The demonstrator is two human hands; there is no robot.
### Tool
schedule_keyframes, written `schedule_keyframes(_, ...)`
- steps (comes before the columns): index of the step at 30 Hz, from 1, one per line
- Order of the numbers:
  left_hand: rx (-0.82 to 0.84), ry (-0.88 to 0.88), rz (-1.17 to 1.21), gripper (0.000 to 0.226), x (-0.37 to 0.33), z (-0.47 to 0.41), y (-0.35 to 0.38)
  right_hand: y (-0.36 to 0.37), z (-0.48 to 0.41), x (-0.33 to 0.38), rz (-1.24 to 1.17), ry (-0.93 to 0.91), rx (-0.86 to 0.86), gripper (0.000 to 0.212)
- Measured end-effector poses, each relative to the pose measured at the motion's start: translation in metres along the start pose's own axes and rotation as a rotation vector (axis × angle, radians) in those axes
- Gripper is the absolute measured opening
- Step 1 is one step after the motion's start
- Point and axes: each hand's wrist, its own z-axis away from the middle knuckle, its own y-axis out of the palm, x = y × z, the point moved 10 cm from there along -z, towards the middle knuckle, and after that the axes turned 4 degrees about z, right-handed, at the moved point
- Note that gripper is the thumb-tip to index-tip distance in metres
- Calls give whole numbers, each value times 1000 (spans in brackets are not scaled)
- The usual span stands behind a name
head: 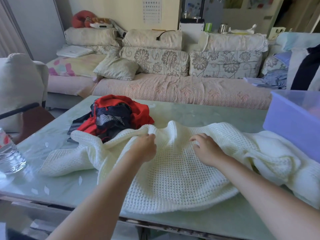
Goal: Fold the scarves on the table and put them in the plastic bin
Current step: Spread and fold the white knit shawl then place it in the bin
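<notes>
The cream scarf [173, 170] sprawls from the centre of the table [207, 111] toward 3 o'clock. It looks thick, soft and floppy, probably stretchy, and best taken by its edges. The left hand [145, 149] pinches a raised fold with its fingers. The right hand [207, 149] curls its fingers onto the knit, but I cannot tell whether they grip. Red and navy scarves [117, 113] are heaped at 11 o'clock, and the plastic bin [290, 122] is at 2.

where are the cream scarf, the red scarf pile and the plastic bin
cream scarf [173, 170], head view, flat knit middle
red scarf pile [139, 109], head view, red top fabric
plastic bin [290, 125], head view, near side wall
</notes>
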Motion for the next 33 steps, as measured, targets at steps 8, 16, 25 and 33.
schedule_keyframes(8, 204, -297, -108, 92, 69, -48, 45, 32, -15, -124, 250, 359, 286, 74)
schedule_keyframes(16, 162, -128, -117, 81, 47, -74, 44, 11, -40, -67, 584, 373, 132, 61)
schedule_keyframes(25, -462, 95, -92, 43, 70, 2, -99, 34, -17, 185, -60, -341, 12, 41)
schedule_keyframes(33, -54, -248, -283, 55, 212, 58, -91, 102, 12, 304, -1, -388, 330, 75)
